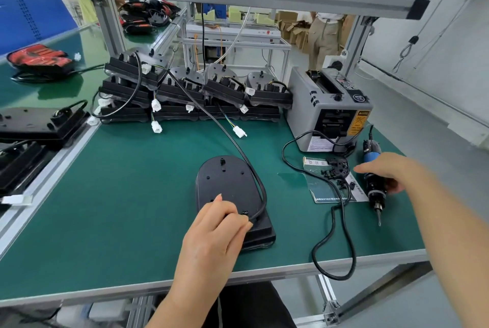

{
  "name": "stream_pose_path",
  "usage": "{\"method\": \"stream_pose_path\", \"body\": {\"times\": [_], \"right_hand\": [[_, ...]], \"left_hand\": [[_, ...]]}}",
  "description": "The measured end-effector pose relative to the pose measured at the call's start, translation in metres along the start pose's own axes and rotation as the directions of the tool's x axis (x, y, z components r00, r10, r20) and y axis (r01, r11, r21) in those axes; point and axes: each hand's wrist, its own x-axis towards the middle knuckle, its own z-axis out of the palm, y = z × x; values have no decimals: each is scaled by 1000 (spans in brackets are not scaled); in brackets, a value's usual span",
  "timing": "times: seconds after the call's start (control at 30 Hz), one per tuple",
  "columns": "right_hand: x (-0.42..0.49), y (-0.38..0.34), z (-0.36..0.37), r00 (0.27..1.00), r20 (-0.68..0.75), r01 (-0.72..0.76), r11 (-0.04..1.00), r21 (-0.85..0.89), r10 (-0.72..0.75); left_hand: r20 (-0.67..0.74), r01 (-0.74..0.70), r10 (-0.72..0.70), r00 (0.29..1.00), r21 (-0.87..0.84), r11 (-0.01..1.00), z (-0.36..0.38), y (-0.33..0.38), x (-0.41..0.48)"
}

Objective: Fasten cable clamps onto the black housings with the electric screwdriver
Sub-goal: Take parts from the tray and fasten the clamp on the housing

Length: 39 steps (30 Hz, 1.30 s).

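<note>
A black housing (227, 184) lies flat on the green mat, and its black cable (260, 190) curves along its right side. My left hand (214, 232) rests on the housing's near end. Its thumb and curled fingers pinch a small black cable clamp (245, 212) against the cable. The electric screwdriver (375, 192), blue and black, lies on the mat at the right with its bit pointing toward me. My right hand (389, 171) lies across its body with the fingers stretched out to the left. Several loose clamps and screws (334, 168) sit on a plastic bag beside it.
Several more black housings (190, 89) with white connectors are stacked at the back of the mat. A grey tape dispenser (328, 105) stands at the back right, its power cord (336, 243) looping over the table's front edge. Other housings (39, 121) lie at the left. A person (326, 33) stands beyond.
</note>
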Motion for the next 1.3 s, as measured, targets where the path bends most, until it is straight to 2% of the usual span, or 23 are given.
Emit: {"method": "stream_pose_path", "body": {"times": [0.13, 0.27, 0.4, 0.47, 0.57, 0.7, 0.77, 0.9, 0.97, 1.07, 1.3], "right_hand": [[2, 8, -6, 998, 59, -3, 994, 113, -4], [-8, 16, -18, 999, 5, 45, 971, 233, -48], [-36, 21, -32, 994, -65, 105, 860, 499, -84], [-54, 21, -35, 991, -88, 131, 742, 658, -97], [-82, 13, -34, 982, -114, 169, 436, 884, -151], [-116, -18, -31, 931, -125, 153, 57, 986, -343], [-130, -40, -25, 895, -156, 146, -56, 988, -418], [-150, -88, -2, 834, -226, 143, -199, 970, -503], [-158, -109, 11, 807, -263, 160, -233, 959, -529], [-167, -133, 30, 751, -290, 188, -229, 955, -594], [-177, -154, 66, 640, -276, 270, -126, 955, -717]], "left_hand": [[-6, 1, -1, 1000, -3, 1000, 1, 0, 0], [-2, 2, -2, 1000, 3, 1000, 1, 0, 0], [1, 2, -2, 1000, 14, 1000, 0, 0, 0], [-1, 2, -2, 1000, 13, 1000, 0, 1, 0], [-1, 8, -8, 1000, 8, 1000, 0, 1, 0], [-3, 13, -13, 1000, 6, 1000, 0, 1, 1], [-5, 13, -13, 1000, -3, 1000, 0, 1, 0], [-10, 16, -16, 1000, -14, 1000, 0, 1, 0], [-12, 18, -18, 1000, -10, 1000, 1, 0, 1], [-10, 9, -9, 1000, -13, 1000, 2, -1, 0], [-11, 21, -21, 1000, -25, 999, 2, -1, 0]]}}
